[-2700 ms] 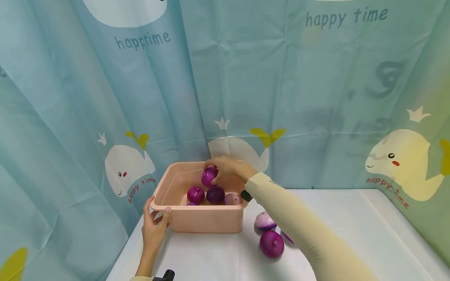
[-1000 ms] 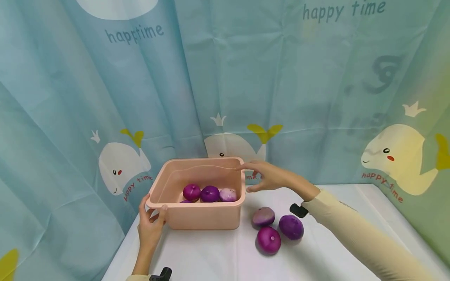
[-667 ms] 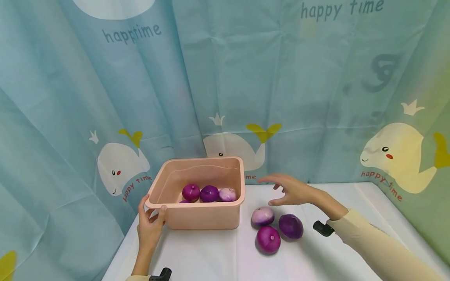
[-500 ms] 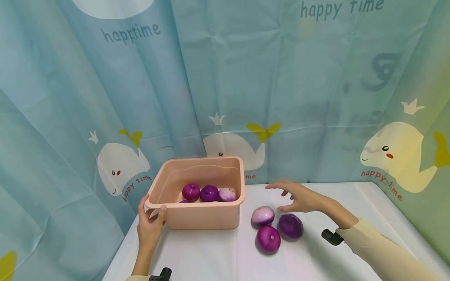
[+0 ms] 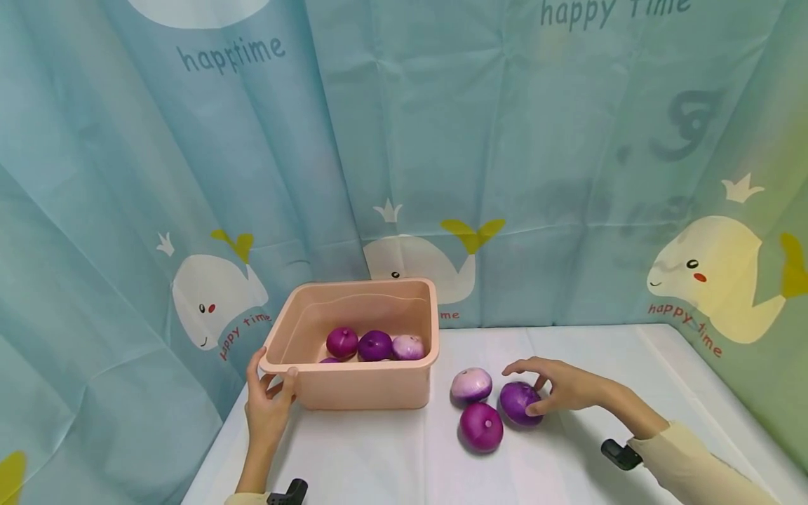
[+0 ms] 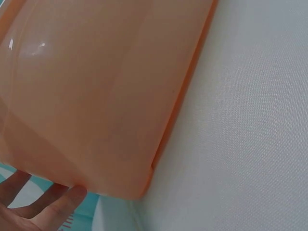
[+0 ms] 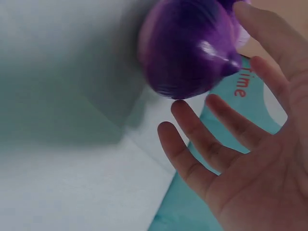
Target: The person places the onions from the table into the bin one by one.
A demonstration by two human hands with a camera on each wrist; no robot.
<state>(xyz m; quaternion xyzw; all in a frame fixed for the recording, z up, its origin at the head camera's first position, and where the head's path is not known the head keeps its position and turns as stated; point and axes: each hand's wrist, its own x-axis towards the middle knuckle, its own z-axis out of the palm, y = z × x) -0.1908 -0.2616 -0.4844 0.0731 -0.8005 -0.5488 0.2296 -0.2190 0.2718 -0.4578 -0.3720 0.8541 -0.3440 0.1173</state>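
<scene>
My left hand [image 5: 268, 414] holds the near left corner of a pink plastic bin [image 5: 362, 389], thumb at the front rim and fingers along the side. In the left wrist view, its fingertips touch the bin's wall [image 6: 96, 96]. Over a dark purple onion [image 5: 515, 401] on the table reaches my right hand [image 5: 568, 386], fingers spread and thumb overlapping the onion's near side. The right wrist view has the same onion [image 7: 183, 53], pointed tip toward the palm, fingertips right at its edge. Beside it lie a pale onion [image 5: 471, 385] and a magenta onion [image 5: 481, 428].
Inside the bin sit several onions, among them a magenta onion [image 5: 342, 342], a purple onion [image 5: 375, 346] and a pale onion [image 5: 408, 347]. A white cloth covers the table [image 5: 353, 463]. A blue whale-print curtain [image 5: 549, 140] hangs behind the bin.
My right hand has let go of an onion in the bin, come out rightward, and lowered to the dark purple onion on the table. The left hand has stayed on the bin's corner.
</scene>
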